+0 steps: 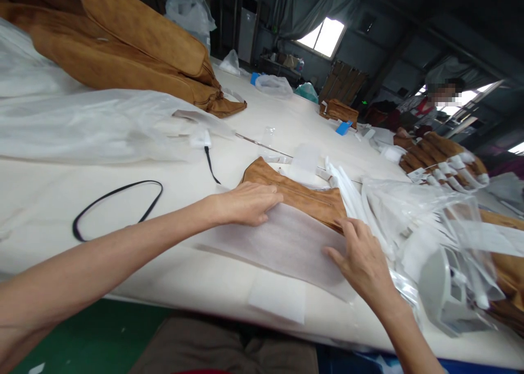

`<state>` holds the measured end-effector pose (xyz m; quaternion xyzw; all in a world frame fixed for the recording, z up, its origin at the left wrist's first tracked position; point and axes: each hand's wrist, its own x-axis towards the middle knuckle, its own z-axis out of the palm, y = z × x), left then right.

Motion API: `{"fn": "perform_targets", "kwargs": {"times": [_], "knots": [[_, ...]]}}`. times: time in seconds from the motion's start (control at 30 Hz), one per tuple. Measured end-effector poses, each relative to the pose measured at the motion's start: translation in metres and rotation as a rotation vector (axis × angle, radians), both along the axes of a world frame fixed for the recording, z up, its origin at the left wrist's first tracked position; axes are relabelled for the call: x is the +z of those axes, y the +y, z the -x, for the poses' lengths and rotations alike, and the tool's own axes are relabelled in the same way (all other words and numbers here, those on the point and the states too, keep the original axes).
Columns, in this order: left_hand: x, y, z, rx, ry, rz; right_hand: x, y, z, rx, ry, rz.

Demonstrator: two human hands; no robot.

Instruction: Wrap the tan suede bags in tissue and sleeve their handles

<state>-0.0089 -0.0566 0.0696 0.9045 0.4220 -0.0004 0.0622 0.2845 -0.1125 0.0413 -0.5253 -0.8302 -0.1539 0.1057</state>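
Observation:
A small brown leather-look bag with a zip along it lies slantwise on a thin whitish foam sheet. My left hand is closed at the bag's near left edge, with its fingers over the brown material and the thumb low against the sheet. At the right end of the bag, my right hand touches the corner with its fingertips. The right thumb stands apart from those fingers, above the foam. Part of the bag's left end is hidden behind my left hand.
A black cord loop lies left on the white table. Large brown bags and plastic wrap fill the back left. On the right stand a grey tape dispenser and clear bags. A person is farther back.

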Motion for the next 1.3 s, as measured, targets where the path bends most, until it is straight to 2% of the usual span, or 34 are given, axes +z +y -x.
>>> {"fn": "perform_targets", "kwargs": {"times": [0.1,0.23,0.33,0.43,0.53,0.7,0.8,0.93,1.0,1.13,1.2,1.27,1.3], "knots": [[0.003,0.002,0.003,-0.045,-0.014,0.01,-0.004,0.002,-0.004,0.013,-0.074,0.038],[0.005,0.003,0.007,-0.018,0.002,0.105,-0.009,0.006,-0.01,0.014,-0.083,0.131],[0.007,0.005,0.009,-0.009,0.044,0.135,-0.008,0.011,-0.012,0.04,-0.081,0.141],[0.006,0.006,0.01,-0.028,0.058,0.1,-0.009,0.015,-0.014,0.056,-0.073,0.126],[-0.011,0.0,0.011,-0.097,0.021,-0.053,-0.021,0.013,-0.017,0.111,-0.078,0.037],[-0.063,-0.025,0.017,-0.15,-0.03,-0.453,-0.062,-0.004,-0.023,0.347,-0.002,-0.193],[-0.076,-0.035,0.018,-0.134,-0.054,-0.56,-0.078,-0.01,-0.023,0.375,0.09,-0.214],[-0.069,-0.035,0.013,-0.029,-0.038,-0.541,-0.084,-0.009,-0.019,0.364,0.164,-0.238],[-0.07,-0.031,0.013,-0.016,-0.045,-0.511,-0.086,-0.006,-0.018,0.351,0.174,-0.252],[-0.093,-0.021,0.021,-0.171,-0.105,-0.485,-0.096,-0.001,-0.014,0.32,0.201,-0.291],[-0.104,-0.018,0.027,-0.204,-0.08,-0.454,-0.098,-0.003,-0.012,0.296,0.225,-0.292],[-0.109,-0.016,0.032,-0.196,-0.033,-0.406,-0.091,-0.008,-0.012,0.261,0.261,-0.231],[-0.109,-0.016,0.033,-0.195,-0.018,-0.385,-0.083,-0.01,-0.014,0.242,0.294,-0.154]]}}
